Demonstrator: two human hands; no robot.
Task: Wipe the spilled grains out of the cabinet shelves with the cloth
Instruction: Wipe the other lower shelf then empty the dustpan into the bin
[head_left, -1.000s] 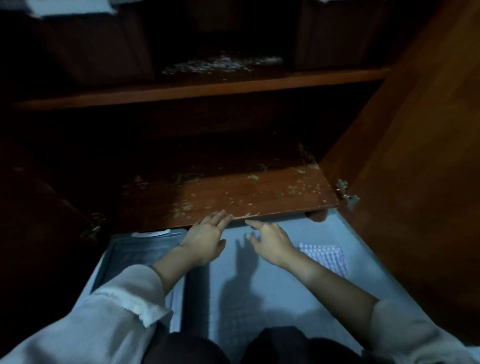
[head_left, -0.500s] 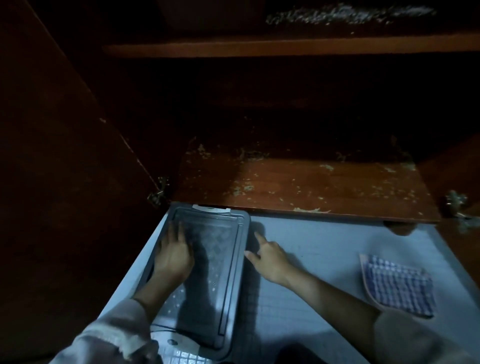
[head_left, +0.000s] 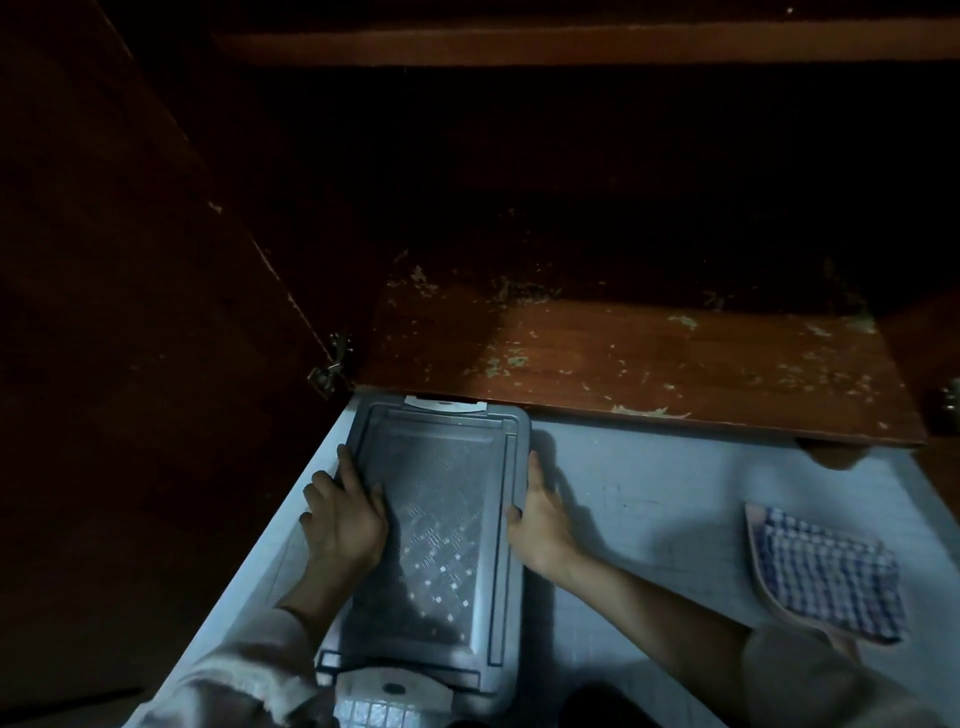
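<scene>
Tray (head_left: 441, 525) is braced both sides: left hand (head_left: 343, 519) spread over the rim, right hand (head_left: 540, 525) pressed alongside, fingers (head_left: 535, 470) straight, nothing gripped. To be slid squarely under the shelf (head_left: 649, 374) lip.

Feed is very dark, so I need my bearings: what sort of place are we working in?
Probably a home, down on the floor at an open wooden cabinet: a low shelf strewn with grains, a hinged door swung open on the left, and a checked cloth lying on the pale floor.
</scene>
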